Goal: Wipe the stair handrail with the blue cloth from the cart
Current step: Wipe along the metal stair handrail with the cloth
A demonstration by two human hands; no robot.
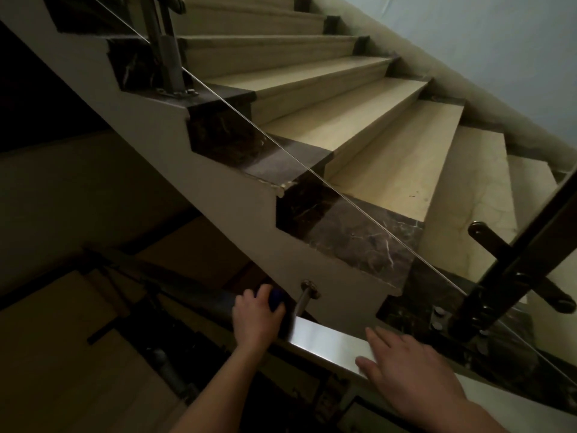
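Note:
A flat steel handrail (324,337) runs from the lower right down to the left into shadow. My left hand (254,317) is wrapped over the rail with the blue cloth (276,300) bunched under its fingers; only a small patch of cloth shows. My right hand (406,367) rests flat on the rail further to the right, fingers spread and holding nothing. The cart is not in view.
A metal bracket (307,295) ties the rail to the stair's side wall just right of my left hand. Beige steps with dark marble edges (359,245) rise beyond a glass panel. A dark post (505,276) stands at right. Dim floor lies below left.

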